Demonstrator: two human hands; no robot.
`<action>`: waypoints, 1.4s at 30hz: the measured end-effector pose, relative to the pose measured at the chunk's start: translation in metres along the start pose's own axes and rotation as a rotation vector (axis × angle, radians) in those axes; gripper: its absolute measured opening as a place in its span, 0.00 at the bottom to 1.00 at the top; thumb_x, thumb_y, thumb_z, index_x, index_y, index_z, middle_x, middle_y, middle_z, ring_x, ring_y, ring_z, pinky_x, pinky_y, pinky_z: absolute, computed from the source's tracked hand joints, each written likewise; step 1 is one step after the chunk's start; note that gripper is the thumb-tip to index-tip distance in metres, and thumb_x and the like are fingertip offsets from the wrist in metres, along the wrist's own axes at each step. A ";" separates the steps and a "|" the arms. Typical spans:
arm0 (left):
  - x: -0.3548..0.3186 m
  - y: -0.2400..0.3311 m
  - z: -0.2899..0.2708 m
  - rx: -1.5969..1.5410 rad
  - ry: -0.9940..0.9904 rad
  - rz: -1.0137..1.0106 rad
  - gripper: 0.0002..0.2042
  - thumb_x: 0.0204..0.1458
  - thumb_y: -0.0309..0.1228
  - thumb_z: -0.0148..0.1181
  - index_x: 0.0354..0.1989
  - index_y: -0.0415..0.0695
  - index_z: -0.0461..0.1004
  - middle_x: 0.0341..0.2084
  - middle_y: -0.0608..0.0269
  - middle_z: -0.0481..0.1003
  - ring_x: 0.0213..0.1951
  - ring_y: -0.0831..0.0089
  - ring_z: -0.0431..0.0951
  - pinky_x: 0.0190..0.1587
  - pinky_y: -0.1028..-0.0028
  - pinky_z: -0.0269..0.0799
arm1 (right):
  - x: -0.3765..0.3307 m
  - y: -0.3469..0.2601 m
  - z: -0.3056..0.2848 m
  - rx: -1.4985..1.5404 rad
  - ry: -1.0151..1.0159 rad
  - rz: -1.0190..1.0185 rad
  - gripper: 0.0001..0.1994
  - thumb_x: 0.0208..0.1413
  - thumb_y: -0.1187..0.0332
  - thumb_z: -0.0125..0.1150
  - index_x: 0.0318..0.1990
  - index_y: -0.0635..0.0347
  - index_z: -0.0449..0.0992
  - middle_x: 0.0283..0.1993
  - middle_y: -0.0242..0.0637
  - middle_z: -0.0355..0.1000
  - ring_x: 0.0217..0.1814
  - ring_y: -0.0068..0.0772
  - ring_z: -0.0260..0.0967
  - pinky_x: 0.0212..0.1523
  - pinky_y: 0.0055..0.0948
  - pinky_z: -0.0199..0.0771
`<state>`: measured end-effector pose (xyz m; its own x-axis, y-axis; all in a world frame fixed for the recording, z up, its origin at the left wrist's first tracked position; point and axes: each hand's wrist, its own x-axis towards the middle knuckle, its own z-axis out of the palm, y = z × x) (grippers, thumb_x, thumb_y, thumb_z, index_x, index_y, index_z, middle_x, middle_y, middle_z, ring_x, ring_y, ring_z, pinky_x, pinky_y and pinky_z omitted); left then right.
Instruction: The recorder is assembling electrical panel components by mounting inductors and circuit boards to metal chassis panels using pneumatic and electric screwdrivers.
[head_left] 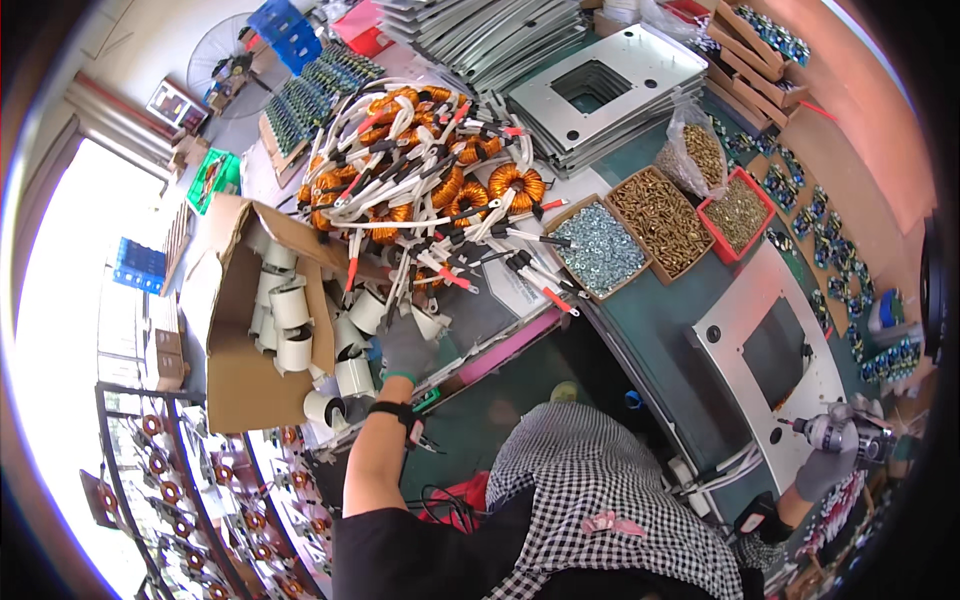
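My left hand [408,347], in a grey glove, reaches in among loose white plastic sleeves [354,377] at the bench edge. Its fingertips touch or lie beside a white piece [430,323]; whether they grip it, I cannot tell. At the far right my right hand [828,472], also gloved, is closed around a power screwdriver [850,436]. The tool's bit points left, over a flat silver metal plate [735,340] with a large square cutout. Beyond my left hand lies a heap of copper-wound coils [445,190] with white, red-tipped leads.
A cardboard box [225,330] of white sleeves stands left. Boxes of silver nuts [600,250] and brass fasteners [660,220], plus a red bin [737,215], sit mid-bench. Stacked metal plates [610,85] are at the back. Coils hang on a rack [180,400] at lower left.
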<state>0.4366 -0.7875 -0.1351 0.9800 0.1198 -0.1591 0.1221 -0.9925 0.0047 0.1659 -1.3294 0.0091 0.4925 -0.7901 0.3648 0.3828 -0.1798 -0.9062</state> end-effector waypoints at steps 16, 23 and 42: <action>-0.118 0.188 -0.112 -0.265 0.874 1.469 0.15 0.37 0.36 0.62 0.36 0.56 0.68 0.35 0.68 0.62 0.36 0.68 0.65 0.36 0.68 0.63 | 0.010 -0.019 -0.032 0.225 0.015 0.040 0.25 0.45 0.76 0.52 0.54 0.61 0.59 0.44 0.42 0.65 0.36 0.30 0.66 0.20 0.24 0.69; -0.159 0.356 -0.116 -0.504 0.870 1.955 0.12 0.38 0.37 0.61 0.31 0.66 0.66 0.34 0.75 0.60 0.36 0.76 0.63 0.35 0.73 0.62 | 0.006 -0.037 -0.073 0.199 0.125 0.057 0.22 0.42 0.81 0.53 0.48 0.59 0.61 0.39 0.43 0.67 0.31 0.30 0.68 0.17 0.22 0.67; -0.221 0.541 -0.054 -0.504 0.088 2.186 0.15 0.42 0.29 0.60 0.42 0.48 0.71 0.42 0.62 0.70 0.45 0.65 0.71 0.47 0.64 0.67 | 0.000 -0.030 -0.165 0.214 0.180 0.076 0.24 0.39 0.84 0.58 0.47 0.58 0.61 0.40 0.44 0.68 0.34 0.32 0.70 0.24 0.24 0.72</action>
<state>0.2948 -1.3493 -0.0440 -0.3797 -0.7965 0.4705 -0.8176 0.5269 0.2321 0.0251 -1.4207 0.0006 0.3869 -0.8912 0.2370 0.5158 -0.0039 -0.8567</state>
